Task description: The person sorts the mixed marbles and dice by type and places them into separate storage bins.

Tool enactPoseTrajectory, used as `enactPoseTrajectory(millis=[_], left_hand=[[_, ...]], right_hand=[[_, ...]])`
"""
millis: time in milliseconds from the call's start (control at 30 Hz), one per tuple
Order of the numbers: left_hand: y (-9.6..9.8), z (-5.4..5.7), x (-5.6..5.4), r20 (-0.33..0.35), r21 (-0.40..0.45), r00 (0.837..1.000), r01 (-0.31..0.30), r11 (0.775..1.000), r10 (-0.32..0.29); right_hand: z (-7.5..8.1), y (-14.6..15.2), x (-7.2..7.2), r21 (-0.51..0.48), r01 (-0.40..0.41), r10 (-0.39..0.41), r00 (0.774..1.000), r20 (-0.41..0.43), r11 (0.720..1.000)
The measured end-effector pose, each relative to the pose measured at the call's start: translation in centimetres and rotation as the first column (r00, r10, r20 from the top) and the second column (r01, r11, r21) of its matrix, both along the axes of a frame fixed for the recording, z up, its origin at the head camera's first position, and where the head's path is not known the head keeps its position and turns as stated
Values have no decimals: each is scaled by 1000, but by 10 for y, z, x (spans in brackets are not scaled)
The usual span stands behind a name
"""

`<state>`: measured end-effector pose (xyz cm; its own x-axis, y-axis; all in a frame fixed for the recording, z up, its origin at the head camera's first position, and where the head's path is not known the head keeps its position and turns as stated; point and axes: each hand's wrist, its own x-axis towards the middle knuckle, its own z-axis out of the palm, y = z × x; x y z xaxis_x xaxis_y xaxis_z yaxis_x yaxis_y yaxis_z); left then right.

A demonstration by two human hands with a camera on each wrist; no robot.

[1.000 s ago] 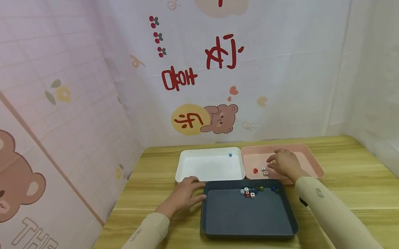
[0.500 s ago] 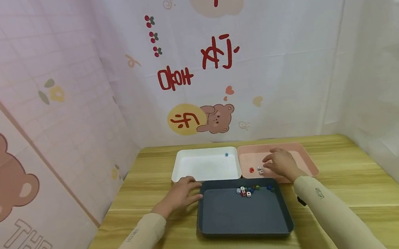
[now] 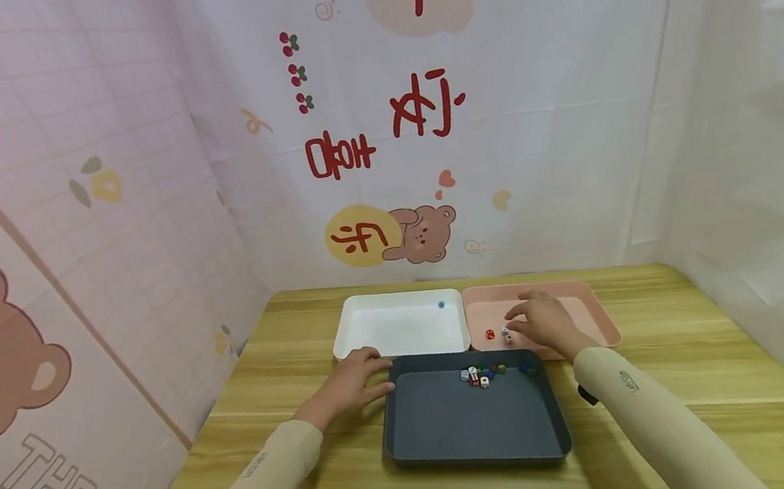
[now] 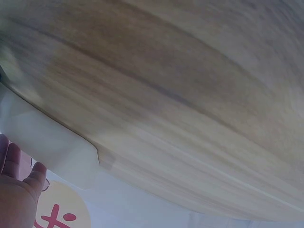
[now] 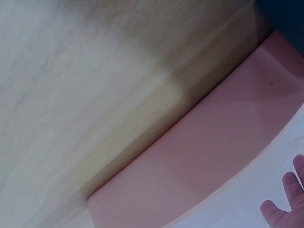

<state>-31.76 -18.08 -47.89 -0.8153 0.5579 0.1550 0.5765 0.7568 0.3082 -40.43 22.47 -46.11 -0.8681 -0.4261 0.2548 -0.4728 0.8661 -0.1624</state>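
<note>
My left hand (image 3: 351, 386) rests at the left rim of the dark grey tray (image 3: 471, 424), its fingers loosely bent. My right hand (image 3: 547, 323) hovers over the pink tray (image 3: 590, 313), fingertips right beside small white dice (image 3: 505, 332). Just left of these lies a red die (image 3: 490, 334) in the same tray. Several white and red dice (image 3: 475, 379) cluster toward the dark tray's far side, with small blue and green pieces (image 3: 491, 372) among them. In the right wrist view, the spread fingertips (image 5: 270, 209) show past the pink tray's wall (image 5: 199, 147); the dice are out of that view.
A white tray (image 3: 396, 328) stands behind the dark one, side by side with the pink tray, and holds a small blue piece (image 3: 441, 304). All three stand on a wooden table (image 3: 706, 368). A printed cloth (image 3: 534, 135) hangs behind the far edge.
My right fingertips have shifted left, closer to the white dice. The left hand stays at the dark tray's rim. The whole head view has drifted slightly.
</note>
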Motion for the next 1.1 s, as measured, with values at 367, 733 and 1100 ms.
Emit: enactPoseTrajectory(millis=[367,733,1100], left_hand=[[0,-3,1,0,3,1000,-12,1000,12],[0,0,-2,-8,17,1000,-5,1000,5],[0,-1,-1,-5,5,1000,-11,1000,11]], right_hand=[[0,-4,7,-56,-46,46,999,-10,997],[3,-10,15,-95,-71,72,997,8,993],[1,-14,25,-111,-122,122,992,-5,986]])
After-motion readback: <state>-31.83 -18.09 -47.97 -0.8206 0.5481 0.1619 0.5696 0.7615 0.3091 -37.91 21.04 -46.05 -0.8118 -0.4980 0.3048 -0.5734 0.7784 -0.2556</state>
